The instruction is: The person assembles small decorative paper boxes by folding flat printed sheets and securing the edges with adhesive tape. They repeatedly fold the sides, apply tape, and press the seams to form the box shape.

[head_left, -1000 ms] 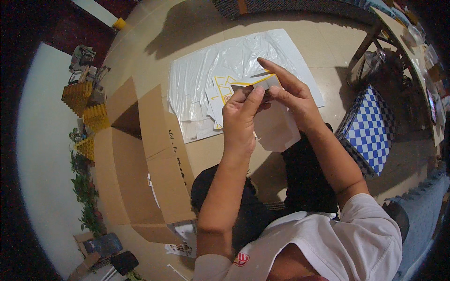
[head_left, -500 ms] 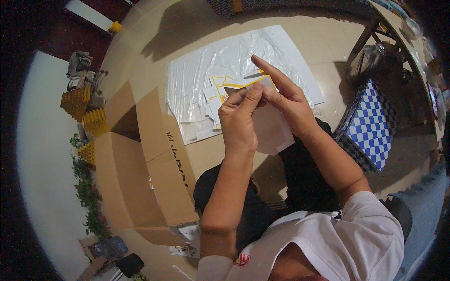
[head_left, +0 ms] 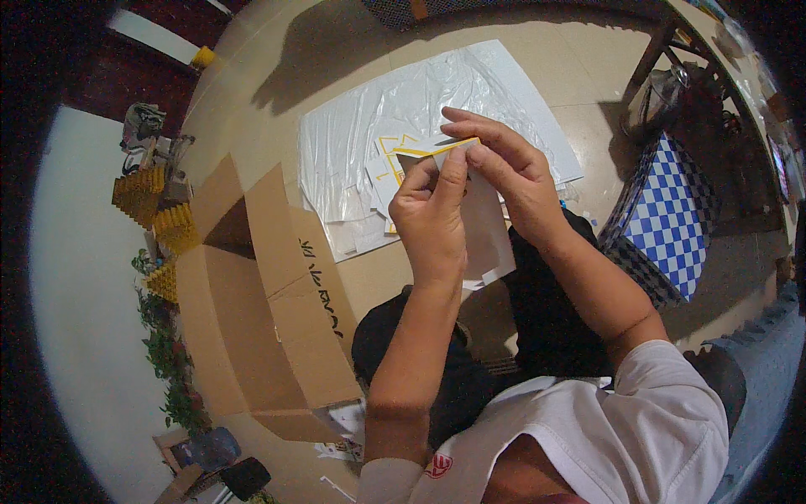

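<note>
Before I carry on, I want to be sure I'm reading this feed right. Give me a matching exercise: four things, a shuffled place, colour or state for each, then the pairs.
Things
1. Card
2. Box
3. Checked item
4. Film

Descriptions
A. Blue and white, at the right
B. Shiny and wrinkled, beyond the hands
C. Yellow-edged, held in the left hand and right hand
D. Brown, open flaps, at the left

Pairs: 1-C, 2-D, 3-A, 4-B
</note>
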The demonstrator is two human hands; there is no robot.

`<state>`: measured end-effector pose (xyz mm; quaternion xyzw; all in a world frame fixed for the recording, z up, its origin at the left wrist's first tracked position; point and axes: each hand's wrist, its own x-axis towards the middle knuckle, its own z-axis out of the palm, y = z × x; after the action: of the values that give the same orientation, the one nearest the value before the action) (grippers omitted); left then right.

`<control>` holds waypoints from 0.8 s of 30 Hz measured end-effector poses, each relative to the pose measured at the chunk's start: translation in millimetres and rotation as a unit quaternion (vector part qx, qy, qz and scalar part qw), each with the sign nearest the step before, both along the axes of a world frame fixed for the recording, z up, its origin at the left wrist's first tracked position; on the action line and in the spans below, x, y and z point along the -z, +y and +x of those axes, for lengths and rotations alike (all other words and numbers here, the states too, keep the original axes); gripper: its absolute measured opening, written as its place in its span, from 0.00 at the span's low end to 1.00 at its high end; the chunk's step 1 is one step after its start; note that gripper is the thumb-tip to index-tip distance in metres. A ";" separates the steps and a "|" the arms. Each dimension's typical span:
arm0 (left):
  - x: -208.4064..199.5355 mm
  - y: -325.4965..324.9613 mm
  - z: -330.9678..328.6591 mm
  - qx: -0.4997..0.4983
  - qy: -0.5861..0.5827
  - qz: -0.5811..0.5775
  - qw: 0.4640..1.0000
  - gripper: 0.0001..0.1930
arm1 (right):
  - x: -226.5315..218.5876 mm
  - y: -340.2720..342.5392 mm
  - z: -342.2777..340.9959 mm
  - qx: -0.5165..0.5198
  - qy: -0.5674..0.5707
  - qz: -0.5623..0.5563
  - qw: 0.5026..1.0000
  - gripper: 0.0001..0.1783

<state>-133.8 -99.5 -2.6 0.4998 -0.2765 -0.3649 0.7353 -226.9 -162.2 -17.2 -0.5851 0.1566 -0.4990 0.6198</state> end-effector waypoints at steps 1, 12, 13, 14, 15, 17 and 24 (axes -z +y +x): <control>0.7 -0.8 -0.8 0.014 0.005 0.002 1.000 0.09 | 1.1 -1.2 -0.9 0.004 -0.006 0.006 1.000 0.15; -2.7 -2.0 -2.7 0.071 0.008 -0.011 0.997 0.10 | -2.0 -3.3 -1.1 0.029 -0.054 0.056 0.997 0.12; -2.7 -2.3 -2.8 0.069 0.007 -0.005 0.998 0.10 | -1.6 -3.1 -0.7 0.030 -0.057 0.060 0.996 0.12; -3.4 -2.0 -2.9 0.067 0.005 0.001 0.998 0.10 | -1.4 -2.8 -0.2 0.031 -0.061 0.065 0.996 0.12; -4.5 -2.0 -2.8 0.064 0.003 0.007 0.998 0.10 | -2.1 -2.2 0.2 0.032 -0.060 0.067 0.995 0.12; -8.3 -2.1 -3.7 0.057 -0.006 0.018 0.998 0.10 | -3.9 -0.4 -0.4 0.035 -0.058 0.070 0.995 0.11; 4.0 -6.9 6.1 0.047 -0.010 0.036 0.998 0.08 | 3.4 -11.3 -3.9 0.019 -0.011 0.029 0.999 0.16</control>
<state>-127.7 -106.5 -6.6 0.5159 -0.2938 -0.4039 0.6960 -230.8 -173.5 -20.6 -0.5582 0.1751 -0.5120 0.6290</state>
